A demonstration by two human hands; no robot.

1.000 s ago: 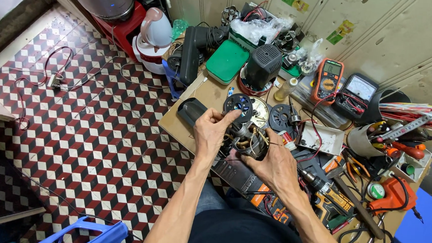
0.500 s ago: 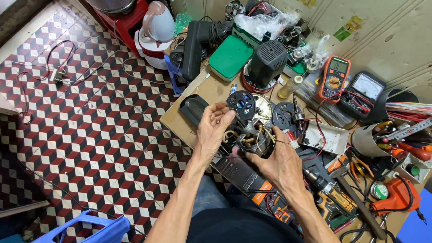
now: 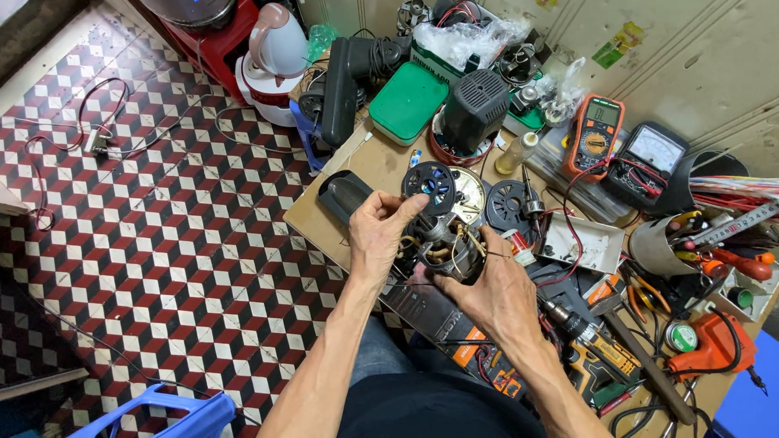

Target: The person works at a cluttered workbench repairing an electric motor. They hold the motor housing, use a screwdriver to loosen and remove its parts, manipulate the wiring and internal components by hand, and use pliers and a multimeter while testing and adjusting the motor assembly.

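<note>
Both hands, left hand (image 3: pixel 378 232) and right hand (image 3: pixel 490 291), gripped the motor (image 3: pixel 441 248) near the worktop's (image 3: pixel 384 161) front edge; judged heavy, rigid, windings fragile—hold the metal core.

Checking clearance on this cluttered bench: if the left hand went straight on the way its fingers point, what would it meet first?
Probably the black fan disc, right beyond the left hand; depth is unclear.
</note>
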